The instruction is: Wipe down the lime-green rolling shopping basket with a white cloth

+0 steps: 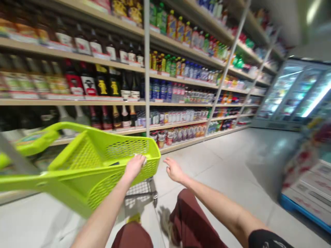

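A lime-green plastic shopping cart [124, 170] with perforated sides stands to my left, its basket angled toward the shelves. My left hand [135, 166] is closed over the near rim of the basket, close to its front corner. A small whitish patch shows by the fingertips, too blurred to name. To the right of that corner, my right hand [174, 169] hangs in the air, apart from the cart. Its fingers point left, loosely bent and apart, with nothing between them. A small dark thing [114, 164] lies inside the basket, partly hidden by the rim.
Long shelves [181, 124] of bottles and jars run along the left and recede ahead. Glass-door fridges [292, 91] stand at the far end. On the right, stacked boxes [310, 186] rest on a blue pallet [305, 215]. My knees [191, 220] are below my hands.
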### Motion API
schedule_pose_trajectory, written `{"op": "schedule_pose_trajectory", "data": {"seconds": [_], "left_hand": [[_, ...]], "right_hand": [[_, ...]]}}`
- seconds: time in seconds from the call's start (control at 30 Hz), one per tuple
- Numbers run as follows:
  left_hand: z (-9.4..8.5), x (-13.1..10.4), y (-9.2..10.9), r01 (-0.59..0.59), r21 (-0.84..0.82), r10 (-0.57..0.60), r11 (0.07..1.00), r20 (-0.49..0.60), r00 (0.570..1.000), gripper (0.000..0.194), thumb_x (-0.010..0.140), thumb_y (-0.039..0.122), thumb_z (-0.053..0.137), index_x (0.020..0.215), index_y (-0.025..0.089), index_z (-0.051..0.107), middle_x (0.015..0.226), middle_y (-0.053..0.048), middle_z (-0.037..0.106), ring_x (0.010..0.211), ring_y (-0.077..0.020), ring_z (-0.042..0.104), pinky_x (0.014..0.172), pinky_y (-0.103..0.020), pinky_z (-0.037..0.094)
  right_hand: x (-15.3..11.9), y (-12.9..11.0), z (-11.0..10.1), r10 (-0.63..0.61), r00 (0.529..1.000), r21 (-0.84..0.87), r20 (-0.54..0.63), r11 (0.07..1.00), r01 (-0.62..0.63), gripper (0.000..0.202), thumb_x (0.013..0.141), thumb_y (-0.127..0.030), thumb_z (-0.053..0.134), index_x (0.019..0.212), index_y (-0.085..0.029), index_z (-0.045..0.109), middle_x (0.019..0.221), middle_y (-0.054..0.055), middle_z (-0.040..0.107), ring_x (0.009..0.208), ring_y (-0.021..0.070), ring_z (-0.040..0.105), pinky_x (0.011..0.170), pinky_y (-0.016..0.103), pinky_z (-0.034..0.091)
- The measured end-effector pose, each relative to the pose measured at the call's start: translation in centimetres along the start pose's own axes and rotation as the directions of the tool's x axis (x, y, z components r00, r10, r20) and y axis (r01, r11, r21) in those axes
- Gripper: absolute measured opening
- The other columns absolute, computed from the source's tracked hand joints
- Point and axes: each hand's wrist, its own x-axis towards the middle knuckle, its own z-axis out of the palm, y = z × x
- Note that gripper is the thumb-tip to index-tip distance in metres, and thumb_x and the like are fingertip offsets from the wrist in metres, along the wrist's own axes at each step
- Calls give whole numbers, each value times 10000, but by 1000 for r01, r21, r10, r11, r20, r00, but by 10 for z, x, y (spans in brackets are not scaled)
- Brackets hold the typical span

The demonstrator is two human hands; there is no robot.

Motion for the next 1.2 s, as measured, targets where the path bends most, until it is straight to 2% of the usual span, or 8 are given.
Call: {"op": "schedule_pose_trajectory", "data": {"seconds": [0.1,0.27,0.37,0.6,0.73,0.9,1.07,1.2], "left_hand": [[-31,-34,-44,-21,141,5,990,114,994,196,826,186,412,940,213,569,949,-52,598,942,-160,539,844,-311,432],[-78,-86,-89,89,275,-109,957,58,992,317,817,164,380,1101,207,512,1274,-96,463,1208,-210,384,994,-380,325],[-73,-89,-79,136,290,-158,947,53,986,328,817,159,375,1117,178,504,1307,-117,431,1239,-218,347,1022,-367,298],[-8,-34,0,43,231,-59,972,61,996,344,816,138,374,1150,143,454,1244,-139,462,1192,-224,383,981,-382,331],[-3,-16,11,148,269,-169,952,57,984,325,831,165,350,1138,144,452,1078,-150,536,1030,-234,493,868,-394,388],[6,8,17,115,305,-163,945,137,977,297,859,220,324,1101,158,483,1240,-173,457,1099,-234,461,901,-387,355],[-20,0,-6,35,345,-123,938,236,964,301,844,208,364,1118,235,486,1200,-103,532,1092,-207,491,1013,-463,223],[-68,-38,-44,146,484,-216,863,93,972,351,839,159,325,1150,217,477,1302,-117,441,1167,-240,429,1029,-547,73]], "right_hand": [[38,-46,12,-157,985,18,-70,987,159,526,718,-99,416,1243,-129,428,1332,129,383,1246,219,313,1005,402,279],[52,-72,46,-180,981,5,68,984,180,551,746,-141,409,1293,-125,346,1357,141,342,1260,268,271,997,511,211],[48,-69,67,-219,973,-15,66,975,221,605,742,-153,414,1329,-93,276,1379,144,302,1284,273,211,1015,514,160],[50,-36,73,-341,939,-16,52,939,342,704,663,-92,402,1349,-90,242,1405,119,260,1312,231,139,1044,468,122],[55,-15,72,-372,928,-9,29,928,372,709,652,-88,402,1346,-86,254,1408,118,254,1314,223,133,1054,453,112],[59,8,75,-370,928,1,-46,929,370,710,662,-104,422,1348,-68,243,1413,126,237,1321,231,101,1063,461,66],[64,29,74,-386,921,20,-48,922,387,714,664,-107,426,1353,-84,238,1418,107,232,1321,222,106,1070,445,51],[64,31,75,-363,928,30,-79,930,366,702,673,-116,426,1350,-80,245,1417,102,236,1320,226,112,1075,434,36]]}}
